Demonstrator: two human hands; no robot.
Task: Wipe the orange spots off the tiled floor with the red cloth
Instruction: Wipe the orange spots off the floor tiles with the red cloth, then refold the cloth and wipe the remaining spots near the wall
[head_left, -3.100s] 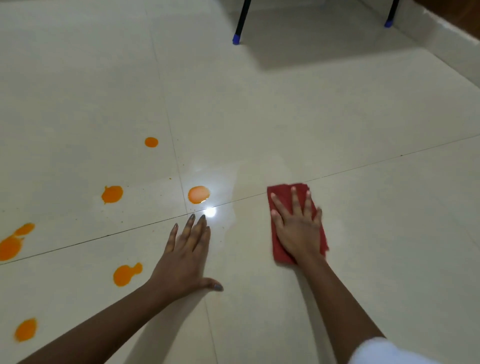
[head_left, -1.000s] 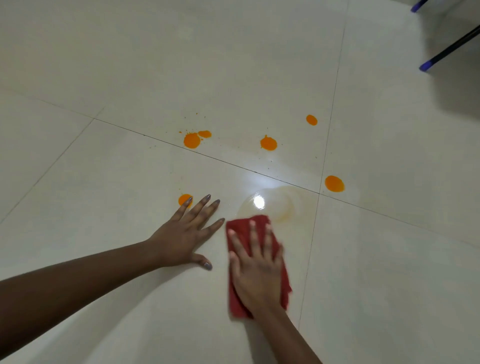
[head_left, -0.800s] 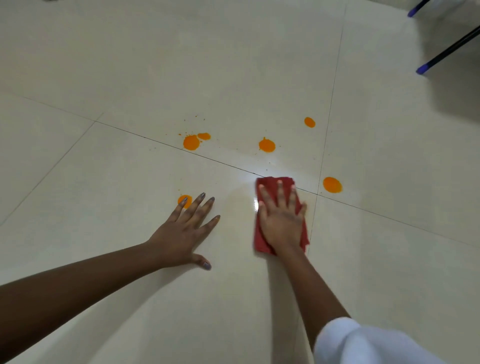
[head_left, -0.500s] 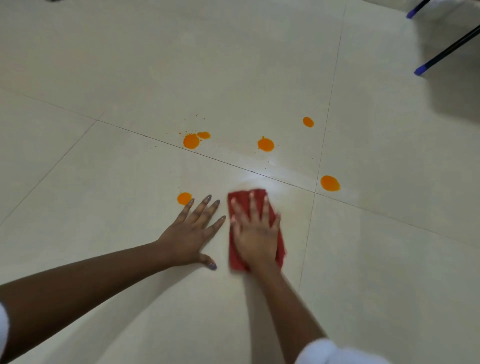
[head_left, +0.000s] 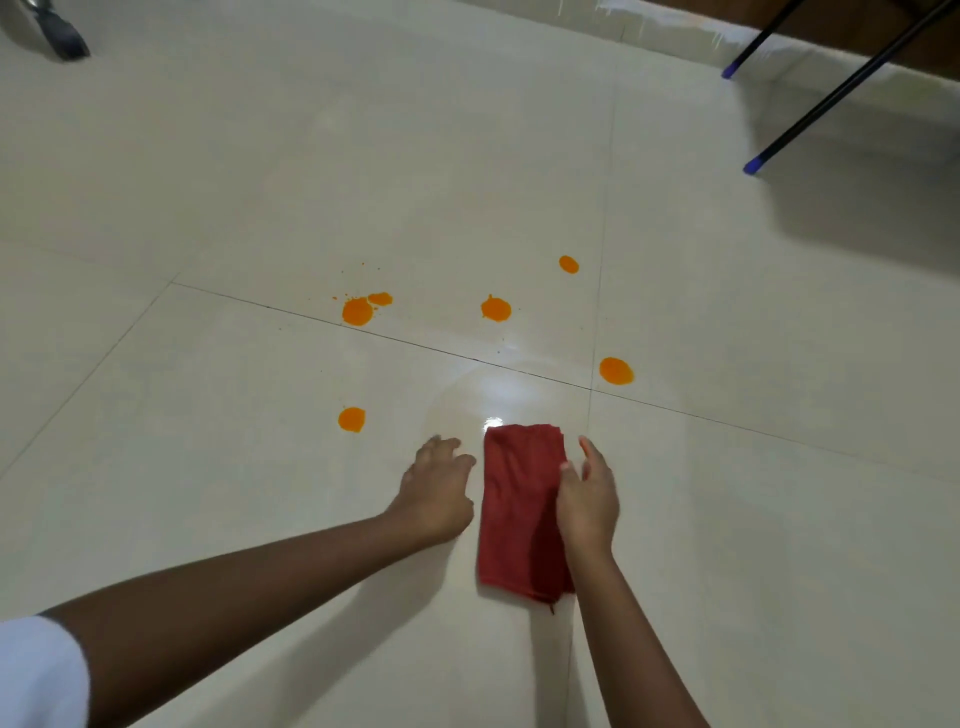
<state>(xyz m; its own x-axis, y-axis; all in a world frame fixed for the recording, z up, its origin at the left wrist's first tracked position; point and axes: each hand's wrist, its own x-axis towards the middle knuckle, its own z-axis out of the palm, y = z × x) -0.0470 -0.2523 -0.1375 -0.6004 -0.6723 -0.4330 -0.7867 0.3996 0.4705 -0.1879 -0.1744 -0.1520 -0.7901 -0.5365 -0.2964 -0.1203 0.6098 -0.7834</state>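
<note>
The folded red cloth (head_left: 519, 509) lies flat on the cream tiled floor (head_left: 260, 493), just below a wet glossy patch. My right hand (head_left: 588, 496) sits at the cloth's right edge, thumb on the fabric and fingers along its side, gripping that edge. My left hand (head_left: 439, 488) rests on the floor just left of the cloth with loosely curled fingers, holding nothing. Several orange spots remain: one (head_left: 351, 419) up and left of my left hand, a splattered pair (head_left: 357, 312), one (head_left: 496, 308) in the middle, one (head_left: 569, 264) farther off, and one (head_left: 616, 371) at the tile joint on the right.
Two black furniture legs with blue tips (head_left: 750, 167) (head_left: 729, 74) stand at the upper right beside a low wall skirting (head_left: 675, 31). A dark object (head_left: 65, 39) sits at the top left corner. Open tile spreads on all sides.
My right hand has slid off the top of the cloth to its right edge, uncovering the cloth. My left hand's fingers have curled in. The view has pulled back.
</note>
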